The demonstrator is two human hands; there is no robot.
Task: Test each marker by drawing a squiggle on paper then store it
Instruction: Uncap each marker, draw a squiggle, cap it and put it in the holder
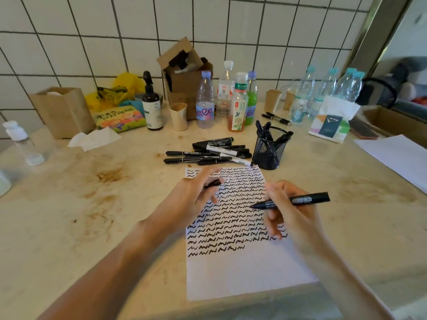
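Note:
A white sheet of paper (240, 273) lies in front of me, its upper part filled with rows of black squiggles. My right hand (291, 211) grips a black marker (300, 200), uncapped, with its tip pointing left just above the squiggles. My left hand (196, 192) hovers over the sheet's top left and pinches a small black piece, apparently the marker's cap (212, 184). Behind the paper lies a pile of black markers (210, 152). To the right of the pile stands a black mesh cup (269, 148) with several markers upright in it.
Bottles (238, 105), paper cups (179, 116), a cardboard box (184, 72), a brown bag (62, 112) and snack packs line the tiled wall. A second white sheet (397, 155) lies at the right. The beige counter (92, 204) is stained at the left.

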